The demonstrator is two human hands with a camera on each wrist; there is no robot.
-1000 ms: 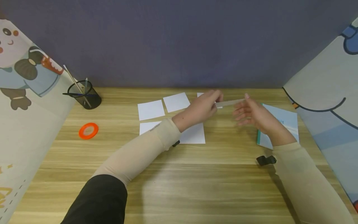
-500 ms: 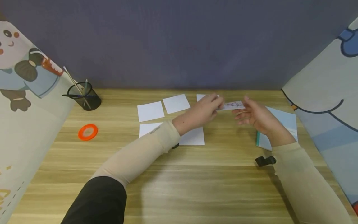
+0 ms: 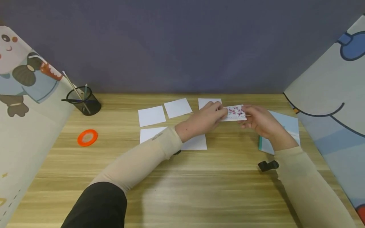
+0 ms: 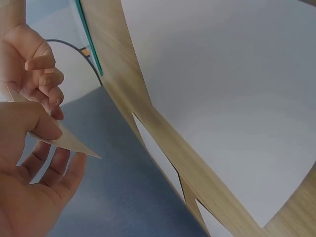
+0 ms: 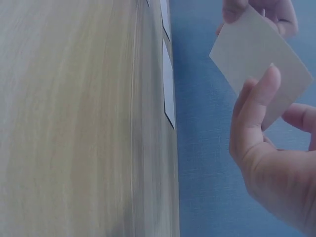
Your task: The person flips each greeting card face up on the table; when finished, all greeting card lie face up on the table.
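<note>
In the head view a small card point(image 3: 235, 113) printed with pink blossoms on a branch is held up between the two hands, picture side up. My left hand point(image 3: 203, 119) pinches its left end between thumb and fingers. At the other end my right hand point(image 3: 259, 122) has its thumb over the edge and curled fingers beneath. The right wrist view shows the card's plain pale back point(image 5: 252, 49), with right-hand fingers point(image 5: 254, 106) across its lower part. Left of the hands lie small white cards point(image 3: 152, 116) and a larger white sheet point(image 3: 196, 143), partly covered by my left forearm.
A black mesh pen holder point(image 3: 86, 103) with several sticks and pens stands at the back left. Before it lies an orange ring-shaped roll of tape point(image 3: 80, 138). A light-blue book point(image 3: 288, 126) lies under my right wrist. Walls border the wooden table point(image 3: 196, 196) behind and at both sides.
The card has turned from nearly edge-on to showing its blossom picture. My right hand has closed its thumb and fingers onto the card's right end, while the left keeps its pinch.
</note>
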